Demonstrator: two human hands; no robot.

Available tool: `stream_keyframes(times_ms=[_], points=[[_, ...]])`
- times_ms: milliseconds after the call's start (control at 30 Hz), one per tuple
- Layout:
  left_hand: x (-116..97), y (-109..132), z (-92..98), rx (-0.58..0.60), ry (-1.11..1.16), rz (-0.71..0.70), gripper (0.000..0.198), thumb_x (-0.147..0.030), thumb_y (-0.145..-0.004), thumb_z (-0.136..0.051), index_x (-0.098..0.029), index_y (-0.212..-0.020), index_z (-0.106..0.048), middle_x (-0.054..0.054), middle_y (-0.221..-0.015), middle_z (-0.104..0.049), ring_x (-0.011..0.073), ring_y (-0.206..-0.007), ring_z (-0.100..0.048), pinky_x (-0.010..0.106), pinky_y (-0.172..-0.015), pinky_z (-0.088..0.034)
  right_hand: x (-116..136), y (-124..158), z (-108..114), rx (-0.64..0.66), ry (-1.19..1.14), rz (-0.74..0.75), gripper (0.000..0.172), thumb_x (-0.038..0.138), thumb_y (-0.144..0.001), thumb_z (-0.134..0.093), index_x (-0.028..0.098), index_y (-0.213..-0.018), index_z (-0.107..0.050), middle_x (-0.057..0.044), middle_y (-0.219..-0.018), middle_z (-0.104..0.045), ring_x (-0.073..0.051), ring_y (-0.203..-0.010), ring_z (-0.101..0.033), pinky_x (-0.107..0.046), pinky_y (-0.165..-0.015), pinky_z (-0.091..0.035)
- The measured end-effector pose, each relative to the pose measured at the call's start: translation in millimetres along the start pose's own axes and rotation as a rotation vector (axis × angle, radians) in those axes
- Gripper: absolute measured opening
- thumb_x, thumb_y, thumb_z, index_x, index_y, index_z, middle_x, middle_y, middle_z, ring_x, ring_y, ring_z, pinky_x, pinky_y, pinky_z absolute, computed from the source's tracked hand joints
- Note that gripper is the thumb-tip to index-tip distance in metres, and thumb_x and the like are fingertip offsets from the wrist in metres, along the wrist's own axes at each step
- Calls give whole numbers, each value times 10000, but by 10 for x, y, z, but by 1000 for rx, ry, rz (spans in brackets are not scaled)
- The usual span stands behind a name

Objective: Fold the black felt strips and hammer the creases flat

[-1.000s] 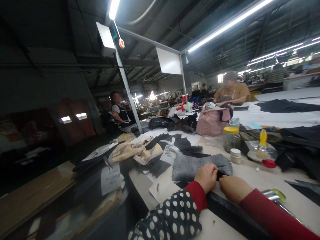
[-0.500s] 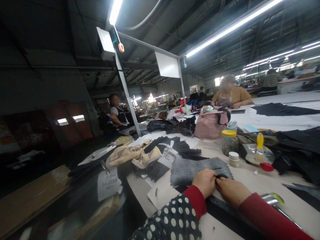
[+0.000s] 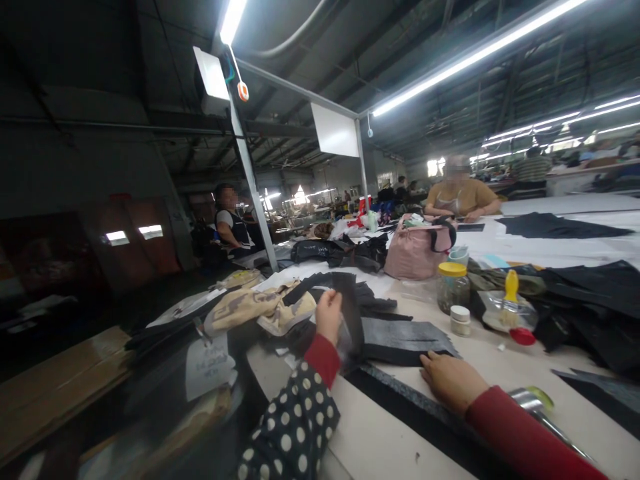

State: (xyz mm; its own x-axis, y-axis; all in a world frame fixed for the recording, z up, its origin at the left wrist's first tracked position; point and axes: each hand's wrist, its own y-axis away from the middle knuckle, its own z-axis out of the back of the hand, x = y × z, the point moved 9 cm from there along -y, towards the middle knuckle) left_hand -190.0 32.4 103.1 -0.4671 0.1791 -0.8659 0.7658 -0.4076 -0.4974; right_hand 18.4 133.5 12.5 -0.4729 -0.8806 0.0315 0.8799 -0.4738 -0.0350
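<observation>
My left hand (image 3: 330, 317) is raised over the table, its fingers closed on a black fabric piece (image 3: 354, 310) that hangs upright and is partly blurred. My right hand (image 3: 453, 380) lies low on the table, fingers stretched out, with the tips at the near edge of a grey fabric piece with a black border (image 3: 405, 339). A long black strip with a speckled grey edge (image 3: 400, 400) runs diagonally below both hands. By my right forearm lies a metal tool (image 3: 533, 403) with a shiny handle; its kind is unclear.
Beyond my right hand stand a yellow-lidded jar (image 3: 453, 293), a small white-lidded jar (image 3: 460, 321) and a yellow-handled brush (image 3: 511, 297). A pink bag (image 3: 415, 250) sits farther back. Camouflage fabric (image 3: 250, 307) is piled at left. A co-worker (image 3: 463, 190) sits across the table.
My hands were together on the grey fabric and have parted. My left hand has moved left and up, lifting a black piece. My right hand stays low, slightly left, fingers now straighter.
</observation>
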Motion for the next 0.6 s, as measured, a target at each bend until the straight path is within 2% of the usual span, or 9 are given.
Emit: stream_keyframes(times_ms=[100, 167, 267, 333, 400, 467, 533, 600], points=[[10, -364, 673, -144, 146, 97, 272, -394, -671, -592, -160, -742, -474, -45, -610, -466, 57, -465, -444, 146, -402, -323, 6, 13, 31, -4, -2, 8, 379, 220, -855, -293, 71, -999, -611, -189, -967, -614, -289, -871, -597, -394, -725, -440], [-79, -578, 1125, -223, 222, 124, 277, -362, -641, -624, -165, -708, -441, -51, -600, -460, 54, -454, -439, 149, -401, -342, 16, 19, 48, -7, -2, 15, 375, 223, -853, -295, 77, -981, -616, -181, -955, -618, -294, -859, -599, -401, -720, -441], [-357, -816, 1715, -339, 301, 75, 220, -280, -665, -602, -178, -696, -410, -75, -584, -410, 43, -452, -406, 198, -488, -440, 36, 28, 66, -7, -9, 20, 372, 229, -850, -298, 78, -964, -618, -178, -951, -619, -298, -860, -597, -409, -727, -439], [-592, -900, 1969, -392, 338, -3, 192, -255, -677, -591, -182, -702, -415, -75, -605, -407, 44, -485, -411, 225, -567, -473, 38, 35, 78, -3, -27, 21, 379, 237, -851, -293, 75, -957, -619, -178, -952, -618, -298, -874, -593, -412, -745, -434], [-816, -916, 2064, -406, 360, -94, 173, -248, -676, -595, -183, -727, -444, -59, -670, -454, 52, -567, -456, 232, -645, -477, 16, 43, 87, 12, -60, 23, 386, 249, -848, -292, 78, -952, -623, -178, -966, -615, -291, -884, -590, -410, -770, -428], [-980, -859, 2004, -379, 365, -173, 175, -248, -664, -610, -181, -762, -482, -43, -744, -500, 61, -665, -494, 229, -709, -461, -34, 59, 105, 45, -108, 25, 378, 255, -832, -315, 89, -972, -625, -185, -1068, -581, -280, -907, -586, -402, -802, -420], [-1053, -736, 1822, -321, 357, -220, 198, -245, -643, -635, -173, -787, -520, -35, -771, -529, 71, -713, -510, 227, -742, -442, -84, 97, 180, 61, -167, 34, 366, 266, -800, -369, 110, -1020, -616, -182, -1214, -493, -272, -961, -567, -386, -845, -406], [-1045, -564, 1550, -231, 320, -233, 217, -239, -627, -656, -161, -804, -557, -24, -755, -556, 84, -701, -518, 229, -735, -432, -81, 177, 330, 39, -235, 72, 366, 293, -769, -418, 150, -1046, -610, -149, -1257, -466, -260, -1007, -543, -366, -872, -394]])
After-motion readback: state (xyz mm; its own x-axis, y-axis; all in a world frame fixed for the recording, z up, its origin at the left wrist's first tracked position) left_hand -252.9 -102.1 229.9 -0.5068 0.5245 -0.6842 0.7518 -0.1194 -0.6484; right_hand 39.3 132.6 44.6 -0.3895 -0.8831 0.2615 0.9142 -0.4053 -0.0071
